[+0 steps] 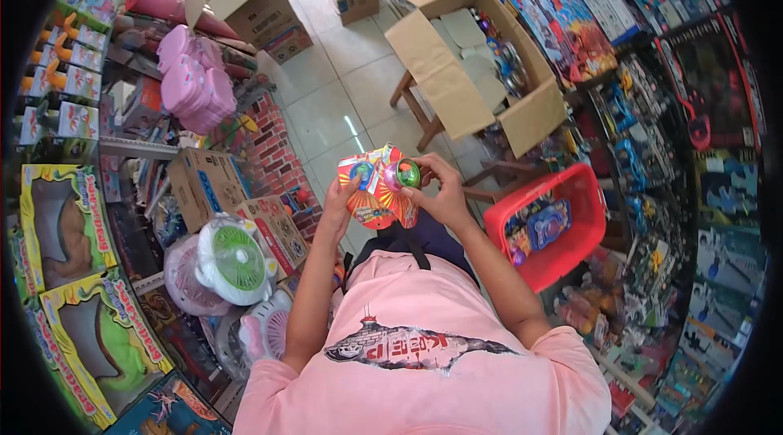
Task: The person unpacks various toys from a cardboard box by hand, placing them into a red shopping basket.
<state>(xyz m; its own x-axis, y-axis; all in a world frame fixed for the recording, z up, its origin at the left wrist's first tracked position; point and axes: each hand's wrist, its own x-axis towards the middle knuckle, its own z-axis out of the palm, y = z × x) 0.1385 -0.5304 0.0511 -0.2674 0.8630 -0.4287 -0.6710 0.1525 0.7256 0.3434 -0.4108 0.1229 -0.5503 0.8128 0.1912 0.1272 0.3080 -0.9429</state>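
In front of my waist, both hands hold toys on bright red-and-yellow backing cards. My left hand point(337, 200) is closed on the edge of a carded toy with a blue round piece point(361, 173). My right hand point(443, 193) pinches a second carded toy with a shiny green-and-pink round piece point(404, 175). The two cards overlap, their lower parts fanning out. What kind of round toy each card carries is too small to make out.
An open cardboard box point(440, 52) stands on a wooden stool ahead. To my right is a red plastic basket point(599, 203) with packaged toys inside. Plastic-wrapped fans point(236, 256) stand at left. Stocked shelves line both sides, and another open carton point(257, 15) is farther off.
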